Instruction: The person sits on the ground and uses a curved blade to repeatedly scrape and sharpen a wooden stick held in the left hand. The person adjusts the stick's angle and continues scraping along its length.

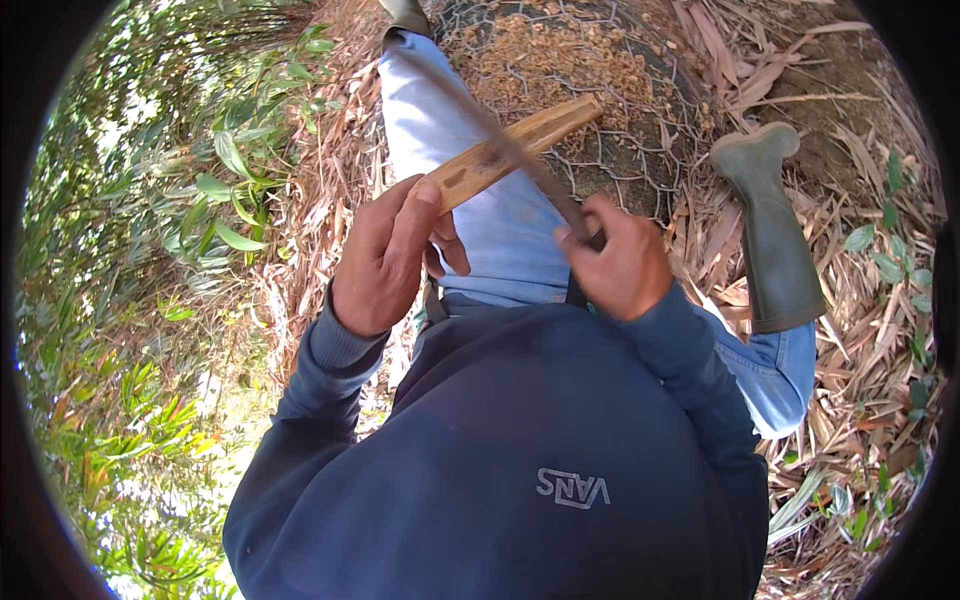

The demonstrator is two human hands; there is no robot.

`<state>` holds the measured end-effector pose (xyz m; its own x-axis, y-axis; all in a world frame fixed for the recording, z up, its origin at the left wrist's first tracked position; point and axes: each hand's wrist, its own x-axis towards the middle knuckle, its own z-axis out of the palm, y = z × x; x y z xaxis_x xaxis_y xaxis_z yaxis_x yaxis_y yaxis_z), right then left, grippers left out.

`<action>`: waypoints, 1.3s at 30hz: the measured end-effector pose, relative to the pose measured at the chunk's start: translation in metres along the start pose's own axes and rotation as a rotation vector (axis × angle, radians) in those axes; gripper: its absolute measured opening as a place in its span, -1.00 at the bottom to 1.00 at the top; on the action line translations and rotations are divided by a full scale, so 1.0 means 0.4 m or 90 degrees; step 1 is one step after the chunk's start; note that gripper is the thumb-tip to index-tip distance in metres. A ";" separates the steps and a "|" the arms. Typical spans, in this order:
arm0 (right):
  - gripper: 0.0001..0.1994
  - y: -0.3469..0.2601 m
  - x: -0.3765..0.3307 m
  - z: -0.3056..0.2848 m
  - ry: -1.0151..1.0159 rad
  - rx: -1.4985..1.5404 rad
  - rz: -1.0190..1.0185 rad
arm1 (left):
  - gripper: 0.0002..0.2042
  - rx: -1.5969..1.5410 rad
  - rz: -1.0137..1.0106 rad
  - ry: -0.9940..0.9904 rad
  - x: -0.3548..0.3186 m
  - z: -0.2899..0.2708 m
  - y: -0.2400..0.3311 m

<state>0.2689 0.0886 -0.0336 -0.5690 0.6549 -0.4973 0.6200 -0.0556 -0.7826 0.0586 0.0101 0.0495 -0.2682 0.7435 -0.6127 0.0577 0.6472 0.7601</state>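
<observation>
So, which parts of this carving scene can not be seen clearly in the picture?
- Blade, head view: blurred by motion, so its shape and edge are unclear.
- Handle of the blade: hidden inside the right hand.
- Lower end of the wooden stick: covered by the left hand.
- Second boot: cut off by the top edge, unlike the green boot.

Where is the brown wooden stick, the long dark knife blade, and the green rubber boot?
brown wooden stick point(520, 145), head view, on its middle, past the left hand.
long dark knife blade point(535, 172), head view, on the blurred blade crossing the stick.
green rubber boot point(775, 250), head view, on the shaft.
</observation>
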 end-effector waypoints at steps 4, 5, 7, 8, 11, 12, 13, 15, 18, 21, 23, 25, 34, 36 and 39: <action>-0.80 -0.009 -0.027 0.003 0.014 -0.023 -0.128 | -0.56 -0.014 -0.011 0.025 -0.035 0.025 -0.004; -0.81 0.014 -0.016 0.013 0.044 -0.054 -0.141 | -0.57 0.005 -0.027 0.016 -0.036 0.026 0.003; -0.88 0.043 0.005 0.009 0.041 0.024 -0.073 | -0.57 -0.003 -0.018 0.020 -0.041 0.027 -0.001; -0.88 0.046 0.013 0.001 0.023 0.031 -0.052 | -0.58 -0.008 -0.014 0.021 -0.042 0.028 -0.002; -0.86 0.048 -0.002 -0.002 0.026 0.030 -0.105 | -0.58 -0.015 -0.003 0.048 -0.041 0.032 -0.009; -0.85 0.034 -0.015 -0.003 0.025 0.041 -0.131 | -0.58 -0.020 -0.010 0.049 -0.049 0.038 -0.005; -0.84 0.028 -0.024 -0.004 0.024 0.052 -0.157 | -0.58 -0.011 -0.009 0.049 -0.046 0.043 0.000; -0.83 0.058 0.002 -0.005 0.008 0.034 -0.095 | -0.59 0.010 -0.002 0.053 -0.043 0.051 0.014; -0.84 0.097 0.029 0.007 0.017 0.041 -0.037 | -0.59 0.003 -0.009 0.074 -0.037 0.037 0.001; -0.83 0.087 0.011 0.010 0.057 0.023 -0.117 | -0.59 -0.016 -0.006 0.065 -0.030 0.038 -0.010; -0.83 0.090 0.014 0.009 0.064 0.035 -0.154 | -0.59 0.006 0.004 0.064 -0.021 0.051 -0.012; -0.83 0.097 0.023 -0.001 0.051 0.044 -0.117 | -0.59 -0.010 0.007 0.067 -0.020 0.060 -0.002; -0.83 0.128 0.032 0.007 0.082 0.030 -0.172 | -0.61 -0.035 0.010 0.060 -0.027 0.062 -0.015; -0.83 0.155 0.061 0.004 0.056 0.046 -0.077 | -0.61 -0.020 -0.004 0.061 -0.029 0.060 -0.012; -0.83 0.147 0.054 -0.003 0.052 0.030 -0.066 | -0.60 -0.043 0.002 0.074 -0.022 0.060 -0.013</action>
<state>0.2939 0.1004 -0.0898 -0.5817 0.7181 -0.3820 0.5327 -0.0187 -0.8461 0.0839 0.0042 0.0456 -0.3782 0.7186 -0.5836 -0.0054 0.6286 0.7777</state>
